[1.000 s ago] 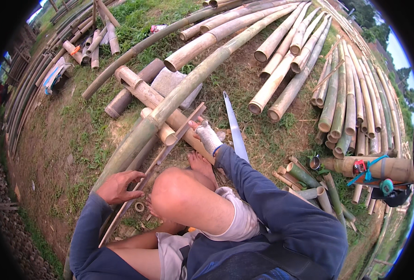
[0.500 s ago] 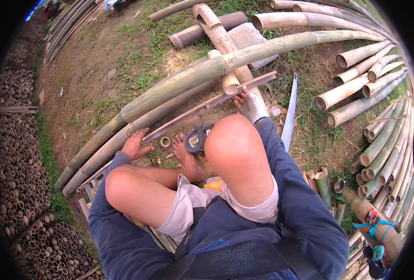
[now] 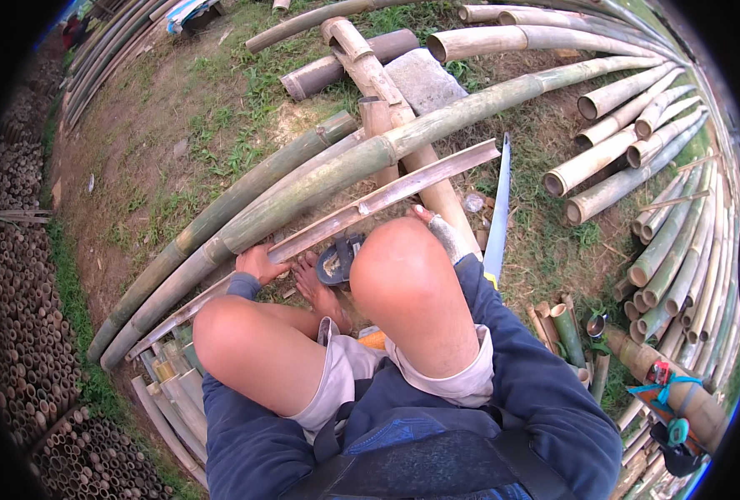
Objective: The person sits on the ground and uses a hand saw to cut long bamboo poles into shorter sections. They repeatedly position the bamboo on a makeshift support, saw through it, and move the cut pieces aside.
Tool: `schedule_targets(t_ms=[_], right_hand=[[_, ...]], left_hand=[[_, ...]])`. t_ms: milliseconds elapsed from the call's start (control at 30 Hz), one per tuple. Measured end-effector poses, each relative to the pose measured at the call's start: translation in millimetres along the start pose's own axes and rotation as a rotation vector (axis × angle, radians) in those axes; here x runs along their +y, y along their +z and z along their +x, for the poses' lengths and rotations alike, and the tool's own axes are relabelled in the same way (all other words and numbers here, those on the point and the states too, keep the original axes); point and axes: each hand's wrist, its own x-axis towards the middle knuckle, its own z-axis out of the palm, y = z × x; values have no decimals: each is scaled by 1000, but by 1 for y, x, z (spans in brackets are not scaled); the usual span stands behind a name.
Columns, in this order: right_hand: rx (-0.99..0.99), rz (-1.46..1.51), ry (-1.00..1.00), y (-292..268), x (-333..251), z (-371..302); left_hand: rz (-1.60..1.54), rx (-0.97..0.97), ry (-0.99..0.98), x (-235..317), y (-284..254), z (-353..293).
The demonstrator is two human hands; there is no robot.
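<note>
A long split bamboo piece (image 3: 420, 177) slants across in front of me with its hollow inside facing up. My left hand (image 3: 262, 263) is closed around its lower left part, beside my bare foot. My right hand (image 3: 441, 233), in a pale glove with bare fingertips, is just beyond my right knee, by the bamboo crosspiece (image 3: 449, 204). The knee hides part of that hand, so its grip is unclear. A long green bamboo pole (image 3: 320, 179) rests over the crosspiece, beyond the split piece. Right of my right hand lies a saw (image 3: 497, 221) with a pale blade.
A dark sandal (image 3: 337, 260) is near my foot. Cut bamboo poles (image 3: 612, 158) fan out at right, and many bamboo ends (image 3: 28, 317) are stacked at left. Past the long pole sits a flat stone (image 3: 424, 81). A strapped bamboo container (image 3: 678, 404) stands lower right.
The split bamboo has turned so its hollow side shows. My left hand has closed on it. My right hand has drawn back from the split piece toward my knee.
</note>
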Motion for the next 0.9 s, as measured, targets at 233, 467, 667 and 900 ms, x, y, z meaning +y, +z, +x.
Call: schedule_targets(t_ms=[233, 467, 667, 900], right_hand=[[-144, -135, 168, 66, -17, -19], [-307, 107, -226, 118, -37, -19], [-437, 58, -461, 187, -136, -35], [-313, -38, -538, 212, -199, -30]], left_hand=[[-56, 9, 40, 1, -6, -14], [-242, 7, 115, 22, -72, -48], [-329, 378, 144, 38, -113, -68], [-110, 661, -114, -94, -62, -84]])
